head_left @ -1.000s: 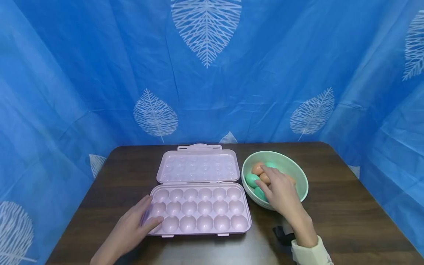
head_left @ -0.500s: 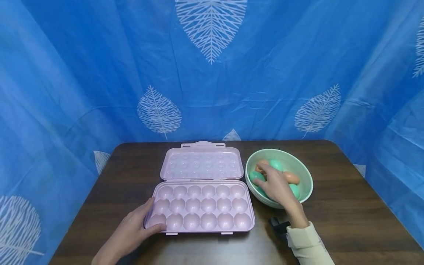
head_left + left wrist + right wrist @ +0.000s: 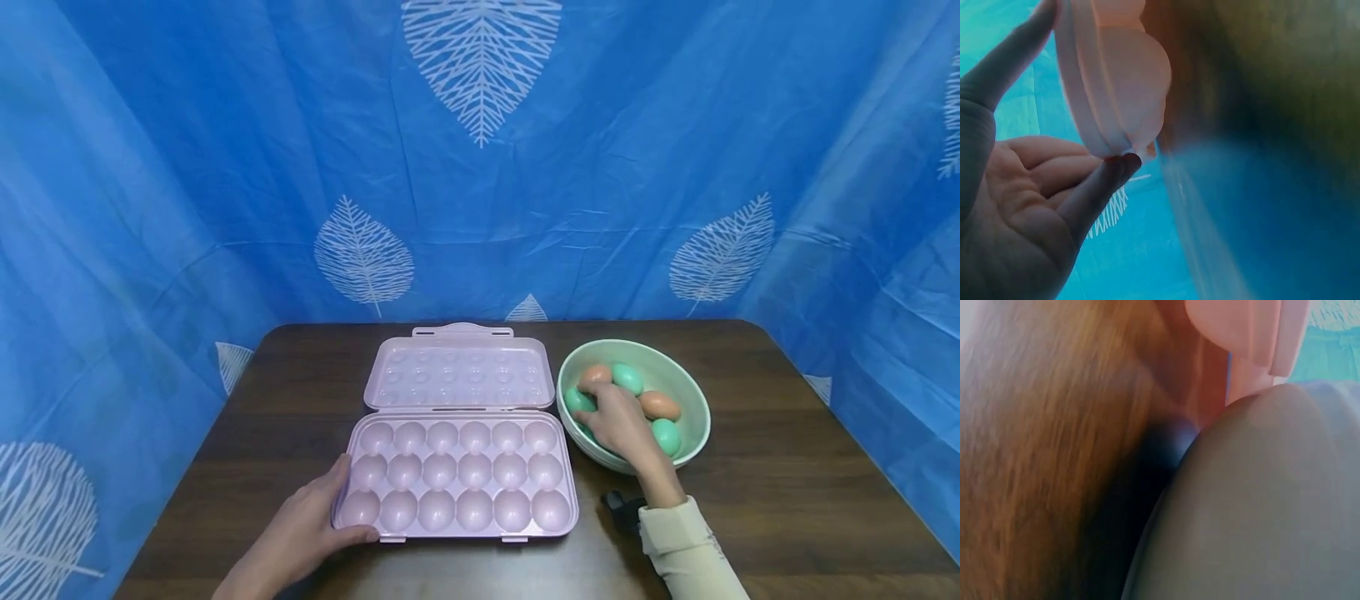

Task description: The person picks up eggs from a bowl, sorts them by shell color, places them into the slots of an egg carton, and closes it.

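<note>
In the head view a pink egg tray point(image 3: 457, 471) lies flat with bare cups. My left hand point(image 3: 300, 521) holds its front left corner. The left wrist view shows my thumb against the corner of the tray point(image 3: 1132, 87) and a finger along its side. My right hand point(image 3: 618, 421) reaches into the mint-green bowl point(image 3: 690, 404), fingers bent down among the eggs. Beside the fingertips sit a green egg point(image 3: 578, 402) and an orange egg point(image 3: 596, 375). The palm hides what lies beneath, so a grip cannot be made out. Only the bowl's outside point(image 3: 1266, 500) fills the right wrist view.
The tray's lid point(image 3: 463, 375) is folded back behind it, close to the bowl. Another orange egg point(image 3: 660, 406) and two more green eggs lie in the bowl. A black object point(image 3: 622, 510) shows by the right wrist. Blue curtain point(image 3: 480, 250) hangs behind the brown table point(image 3: 787, 467).
My right hand has sunk lower among the eggs, its fingers covering the middle orange egg. My left hand stays at the tray's corner. The head view has shifted slightly.
</note>
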### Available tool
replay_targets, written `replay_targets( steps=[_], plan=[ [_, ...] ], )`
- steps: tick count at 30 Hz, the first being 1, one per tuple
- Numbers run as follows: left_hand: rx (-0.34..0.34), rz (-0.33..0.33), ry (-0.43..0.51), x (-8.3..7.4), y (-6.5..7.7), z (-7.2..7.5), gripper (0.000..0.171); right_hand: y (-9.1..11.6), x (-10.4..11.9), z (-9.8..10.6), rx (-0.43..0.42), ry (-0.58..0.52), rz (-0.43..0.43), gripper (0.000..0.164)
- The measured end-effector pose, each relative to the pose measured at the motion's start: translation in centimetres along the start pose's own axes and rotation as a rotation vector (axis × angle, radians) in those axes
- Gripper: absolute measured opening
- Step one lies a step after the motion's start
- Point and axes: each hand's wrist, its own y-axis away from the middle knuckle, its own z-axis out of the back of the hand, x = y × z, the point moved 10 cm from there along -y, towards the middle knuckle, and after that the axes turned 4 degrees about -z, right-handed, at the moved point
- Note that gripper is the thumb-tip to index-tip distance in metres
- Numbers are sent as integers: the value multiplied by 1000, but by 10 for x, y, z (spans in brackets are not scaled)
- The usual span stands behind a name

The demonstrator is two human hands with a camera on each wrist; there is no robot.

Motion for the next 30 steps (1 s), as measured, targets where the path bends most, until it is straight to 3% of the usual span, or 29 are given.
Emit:
replay_targets(
  steps=[3, 8, 19, 25, 30],
  plan=[
    [-22, -12, -28, -1, 0, -1, 114, -2, -3, -2, 8, 14, -19, 28],
    [-74, -52, -69, -5, 1, 2, 112, -1, -5, -3, -2, 38, -21, 33],
    [-69, -31, -58, -2, 2, 1, 114, 2, -7, -4, -4, 29, -34, 41],
    [-46, -14, -35, -1, 1, 1, 114, 5, -4, 10, -120, -92, -24, 41],
    [7, 45, -9, 4, -2, -2, 116, 11, 9, 29, -260, -182, 5, 39]
  ],
)
